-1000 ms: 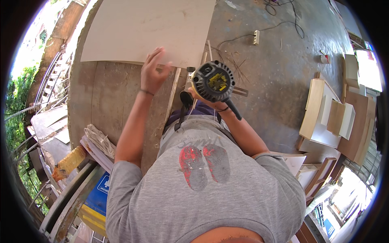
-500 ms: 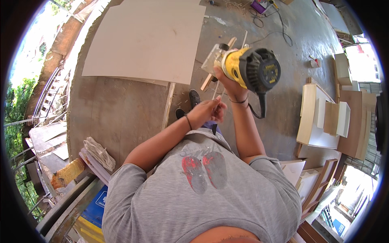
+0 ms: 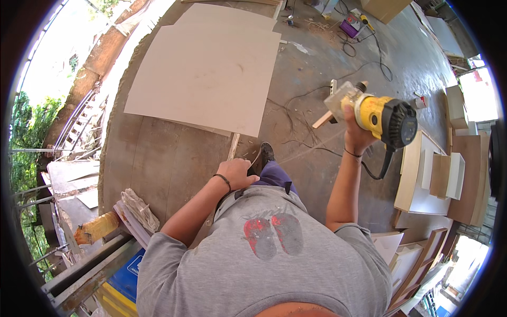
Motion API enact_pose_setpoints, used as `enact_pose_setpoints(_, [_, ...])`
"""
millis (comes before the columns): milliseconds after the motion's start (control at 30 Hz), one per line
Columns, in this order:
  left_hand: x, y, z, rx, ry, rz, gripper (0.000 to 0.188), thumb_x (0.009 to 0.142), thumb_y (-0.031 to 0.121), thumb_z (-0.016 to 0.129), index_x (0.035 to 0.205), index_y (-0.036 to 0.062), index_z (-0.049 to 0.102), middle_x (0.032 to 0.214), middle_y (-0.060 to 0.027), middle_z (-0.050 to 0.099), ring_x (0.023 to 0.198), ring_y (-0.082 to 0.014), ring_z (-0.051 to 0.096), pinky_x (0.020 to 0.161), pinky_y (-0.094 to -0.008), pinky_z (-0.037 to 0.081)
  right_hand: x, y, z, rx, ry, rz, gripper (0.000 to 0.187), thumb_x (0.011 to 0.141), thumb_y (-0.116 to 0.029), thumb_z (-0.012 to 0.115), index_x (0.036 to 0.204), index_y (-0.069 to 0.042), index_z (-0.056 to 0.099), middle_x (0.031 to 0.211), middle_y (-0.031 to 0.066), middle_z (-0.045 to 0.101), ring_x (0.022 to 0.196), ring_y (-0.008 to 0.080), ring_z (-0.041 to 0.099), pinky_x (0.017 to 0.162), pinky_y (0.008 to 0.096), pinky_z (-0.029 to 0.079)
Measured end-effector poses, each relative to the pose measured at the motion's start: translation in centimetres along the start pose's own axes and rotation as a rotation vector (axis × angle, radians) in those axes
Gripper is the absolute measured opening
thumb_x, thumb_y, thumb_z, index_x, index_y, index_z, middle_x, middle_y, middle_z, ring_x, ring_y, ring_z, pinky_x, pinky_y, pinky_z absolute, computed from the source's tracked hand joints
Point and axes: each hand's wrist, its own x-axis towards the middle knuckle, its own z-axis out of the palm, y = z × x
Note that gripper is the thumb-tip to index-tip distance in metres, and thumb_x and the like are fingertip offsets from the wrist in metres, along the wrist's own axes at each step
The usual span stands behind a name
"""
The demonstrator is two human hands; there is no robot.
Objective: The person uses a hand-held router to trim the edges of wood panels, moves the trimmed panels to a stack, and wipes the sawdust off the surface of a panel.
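My right hand (image 3: 358,133) is wrapped round a yellow and black trim router (image 3: 377,117), held up off the floor at the right of my body. The router's clear base (image 3: 341,100) faces up and left, its black motor end to the right, with the cord hanging below. A short wooden strip (image 3: 322,119) shows just under the base; I cannot tell whether it touches it. My left hand (image 3: 237,173) is low at my waist, by my left thigh, with fingers bent and closed. Their tips are hidden, and whatever they hold, if anything, cannot be made out.
Large pale boards (image 3: 206,74) lie ahead on the left, past a narrow wooden strip (image 3: 233,146). Dark cords (image 3: 296,100) run over the floor toward a purple box (image 3: 350,26). White and brown cabinet parts (image 3: 422,171) stand at right. My shoe (image 3: 268,152) is below.
The router has moved right and slightly nearer in my right hand. My left hand has come away from beside it, down and left to my waist. The view has shifted too.
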Motion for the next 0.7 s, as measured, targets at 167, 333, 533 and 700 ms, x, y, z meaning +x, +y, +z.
enact_pose_setpoints(167, [1.3,3.8,-3.0,-0.039,0.153,0.130,0.062,0.078,0.056,0.064,0.107,0.0018,0.063,0.111,-0.0175,0.065,0.105,-0.0337,0.061,0.090,-0.0439,0.048,2.1,0.4,-1.9,-0.159,0.086,-0.020,0.077,0.066,-0.005,0.084,0.130,0.003,0.043,0.127,0.0147,0.053,0.111,0.0252,0.057,0.098,0.0382,0.047])
enact_pose_setpoints(333, [11.4,9.2,3.7,-0.392,0.495,0.422,0.068,0.090,0.057,0.053,0.124,-0.0022,0.055,0.117,-0.0203,0.062,0.111,-0.0297,0.059,0.096,-0.0414,0.045,3.1,0.3,-1.3,-0.146,0.139,-0.028,0.078,0.067,-0.006,0.084,0.132,0.004,0.041,0.128,0.0151,0.053,0.113,0.0255,0.056,0.098,0.0387,0.047])
enact_pose_setpoints(533, [13.9,14.5,2.3,-0.521,-0.245,0.589,0.046,0.099,0.042,0.042,0.108,0.0010,0.059,0.088,-0.0139,0.071,0.081,-0.0286,0.068,0.077,-0.0426,0.048,5.1,2.0,-2.5,-0.181,0.136,-0.077,0.078,0.068,-0.009,0.084,0.132,0.005,0.040,0.130,0.0168,0.051,0.115,0.0273,0.055,0.100,0.0402,0.046])
enact_pose_setpoints(700, [15.3,9.9,2.3,0.188,-0.214,0.550,0.067,0.090,0.057,0.048,0.129,0.0040,0.052,0.129,-0.0206,0.054,0.121,-0.0321,0.050,0.098,-0.0517,0.038,7.8,2.1,-4.5,-0.245,0.172,-0.070,0.080,0.069,-0.015,0.086,0.131,0.006,0.041,0.130,0.0191,0.051,0.116,0.0297,0.054,0.101,0.0420,0.045])
